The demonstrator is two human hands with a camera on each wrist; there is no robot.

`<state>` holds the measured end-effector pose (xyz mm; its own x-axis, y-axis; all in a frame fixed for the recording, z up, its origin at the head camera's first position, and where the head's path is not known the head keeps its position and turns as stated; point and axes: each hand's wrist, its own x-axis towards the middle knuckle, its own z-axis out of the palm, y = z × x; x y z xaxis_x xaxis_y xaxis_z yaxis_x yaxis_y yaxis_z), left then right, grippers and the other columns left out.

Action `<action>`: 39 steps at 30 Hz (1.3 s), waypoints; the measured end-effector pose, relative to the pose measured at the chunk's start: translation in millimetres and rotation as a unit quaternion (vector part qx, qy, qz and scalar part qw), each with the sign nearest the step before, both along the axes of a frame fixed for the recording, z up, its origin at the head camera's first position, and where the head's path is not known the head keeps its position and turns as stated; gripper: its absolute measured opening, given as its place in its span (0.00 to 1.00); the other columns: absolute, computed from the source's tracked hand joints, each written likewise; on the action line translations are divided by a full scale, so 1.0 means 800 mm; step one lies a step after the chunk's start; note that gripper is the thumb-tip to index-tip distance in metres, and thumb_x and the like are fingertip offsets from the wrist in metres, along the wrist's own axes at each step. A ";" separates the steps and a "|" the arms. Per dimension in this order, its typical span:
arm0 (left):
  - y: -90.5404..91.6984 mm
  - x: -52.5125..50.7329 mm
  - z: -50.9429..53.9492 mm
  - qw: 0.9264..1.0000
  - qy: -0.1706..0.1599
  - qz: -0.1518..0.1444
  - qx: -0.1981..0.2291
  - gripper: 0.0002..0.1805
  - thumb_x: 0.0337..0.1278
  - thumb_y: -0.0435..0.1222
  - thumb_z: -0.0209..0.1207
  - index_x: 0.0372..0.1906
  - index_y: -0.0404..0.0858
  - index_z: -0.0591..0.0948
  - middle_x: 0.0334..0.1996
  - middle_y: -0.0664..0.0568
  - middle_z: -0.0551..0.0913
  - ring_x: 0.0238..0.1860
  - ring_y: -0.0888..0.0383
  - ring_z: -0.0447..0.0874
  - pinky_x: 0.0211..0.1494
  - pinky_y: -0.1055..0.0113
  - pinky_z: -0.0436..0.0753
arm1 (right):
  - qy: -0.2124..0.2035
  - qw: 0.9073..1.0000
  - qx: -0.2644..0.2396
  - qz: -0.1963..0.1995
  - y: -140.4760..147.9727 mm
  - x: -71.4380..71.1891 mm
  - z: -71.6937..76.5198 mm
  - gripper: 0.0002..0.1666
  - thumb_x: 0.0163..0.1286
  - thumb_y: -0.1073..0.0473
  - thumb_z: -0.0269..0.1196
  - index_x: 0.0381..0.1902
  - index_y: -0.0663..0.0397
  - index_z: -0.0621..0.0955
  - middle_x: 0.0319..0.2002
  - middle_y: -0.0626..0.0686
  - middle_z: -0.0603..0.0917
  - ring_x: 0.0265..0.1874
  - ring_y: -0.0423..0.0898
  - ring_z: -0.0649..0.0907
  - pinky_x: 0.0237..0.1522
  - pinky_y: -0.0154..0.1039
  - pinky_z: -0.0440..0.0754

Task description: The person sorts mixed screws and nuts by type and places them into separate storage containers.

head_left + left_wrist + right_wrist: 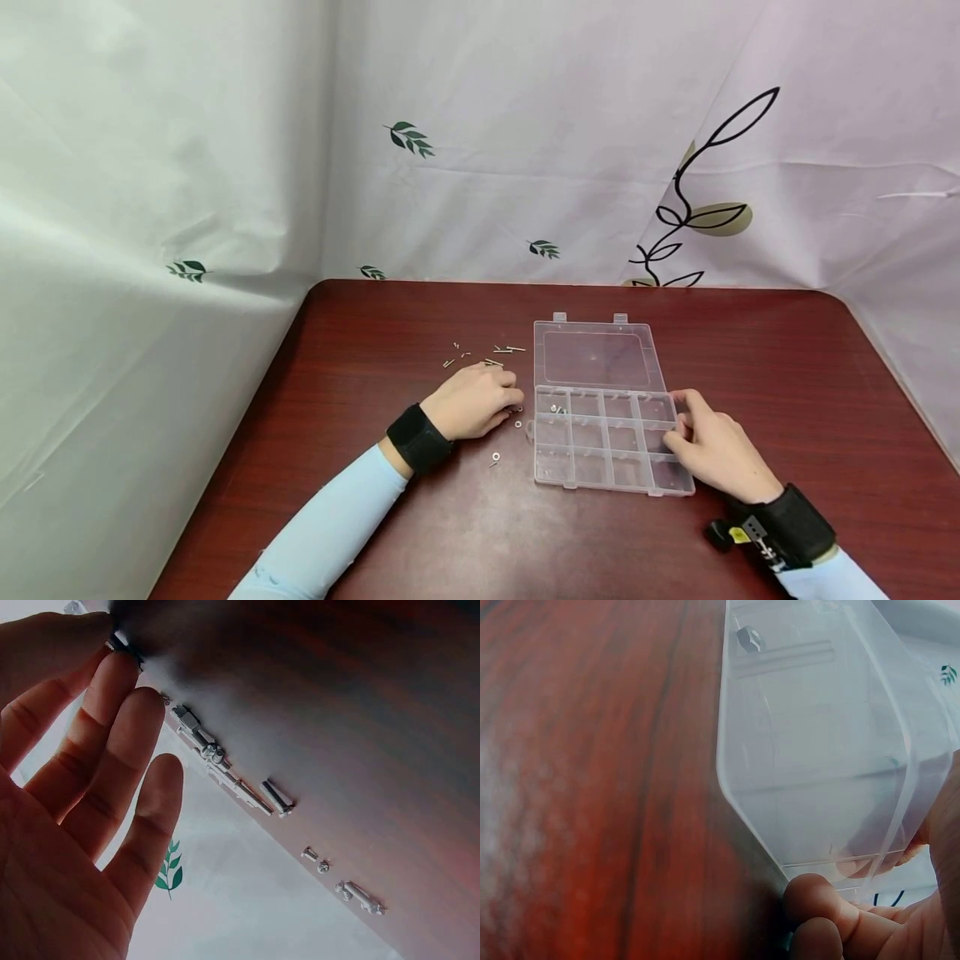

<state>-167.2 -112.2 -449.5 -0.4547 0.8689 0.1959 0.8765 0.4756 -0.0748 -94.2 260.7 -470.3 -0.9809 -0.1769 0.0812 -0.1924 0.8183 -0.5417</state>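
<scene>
A clear plastic compartment box (628, 469) lies on the table with its lid (596, 358) folded back. My right hand (720, 454) grips the right edge of the box, its thumb on the near side of the wall. Left of the box, my left hand (474, 402) is low over the table. In the left wrist view its thumb and forefinger pinch a small metal fastener (120, 643), mostly hidden and dark. Close by lie a few washers or nuts (496, 457). Several small metal pieces (557, 409) sit in a back left compartment.
Beyond the left hand, several loose screws (504, 351) are scattered on the dark red table (420, 533). White cloth (465, 192) with leaf prints hangs along the table's back and left side.
</scene>
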 end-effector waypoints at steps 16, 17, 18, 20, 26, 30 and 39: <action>0.000 0.003 -0.004 0.999 0.012 0.028 -0.012 0.06 0.53 0.36 0.62 0.29 0.53 0.81 0.25 0.59 0.74 0.30 0.59 0.81 0.37 0.63 0.77 | 0.009 1.000 -0.003 -0.001 0.001 0.000 -0.001 0.23 0.58 0.65 0.63 0.52 0.58 0.71 0.19 0.40 0.70 0.16 0.33 0.68 0.24 0.33 0.64; 0.000 0.003 -0.005 0.999 0.014 0.027 -0.010 0.06 0.52 0.36 0.62 0.28 0.52 0.81 0.25 0.59 0.74 0.30 0.59 0.81 0.37 0.63 0.77 | 0.010 1.000 -0.003 -0.001 0.001 0.000 -0.001 0.23 0.58 0.65 0.63 0.52 0.58 0.71 0.19 0.40 0.70 0.16 0.33 0.68 0.24 0.33 0.64; 0.000 0.003 -0.004 0.999 0.015 0.027 -0.009 0.06 0.52 0.35 0.62 0.28 0.52 0.81 0.25 0.59 0.74 0.30 0.59 0.81 0.37 0.64 0.78 | 0.011 1.000 -0.002 -0.001 0.001 0.000 -0.001 0.23 0.58 0.65 0.63 0.52 0.58 0.71 0.19 0.40 0.70 0.16 0.33 0.68 0.24 0.33 0.64; -0.001 0.003 -0.005 0.999 0.017 0.027 -0.008 0.06 0.52 0.35 0.61 0.28 0.52 0.81 0.24 0.59 0.74 0.30 0.60 0.80 0.38 0.64 0.78 | 0.012 1.000 -0.001 -0.001 0.000 0.000 -0.001 0.23 0.58 0.65 0.63 0.52 0.58 0.71 0.19 0.40 0.70 0.16 0.33 0.68 0.24 0.33 0.64; -0.001 0.002 -0.004 0.999 0.019 0.026 -0.008 0.07 0.50 0.34 0.60 0.26 0.52 0.80 0.24 0.59 0.73 0.29 0.60 0.80 0.39 0.64 0.78 | 0.013 1.000 -0.002 -0.003 0.000 0.000 0.000 0.23 0.58 0.65 0.63 0.52 0.58 0.71 0.19 0.40 0.70 0.16 0.33 0.68 0.24 0.33 0.64; 0.001 0.000 0.000 1.000 0.023 0.018 0.004 0.07 0.50 0.33 0.60 0.25 0.51 0.80 0.24 0.59 0.72 0.28 0.59 0.80 0.39 0.63 0.78 | 0.012 1.000 -0.001 -0.003 0.000 0.000 0.000 0.23 0.58 0.65 0.63 0.52 0.59 0.71 0.19 0.40 0.70 0.16 0.33 0.68 0.24 0.33 0.64; 0.019 -0.005 0.024 0.999 0.039 0.009 0.010 0.07 0.49 0.33 0.58 0.29 0.51 0.80 0.24 0.59 0.71 0.28 0.58 0.76 0.36 0.65 0.76 | 0.008 1.000 0.002 -0.003 0.000 0.000 0.001 0.23 0.58 0.65 0.63 0.52 0.59 0.71 0.19 0.41 0.70 0.16 0.34 0.68 0.24 0.33 0.64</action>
<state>-171.4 -97.1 -430.4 -0.4531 0.8562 0.2483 0.8595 0.4935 -0.1332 -94.4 260.4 -469.6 -0.9804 -0.1719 0.0964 -0.1967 0.8210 -0.5360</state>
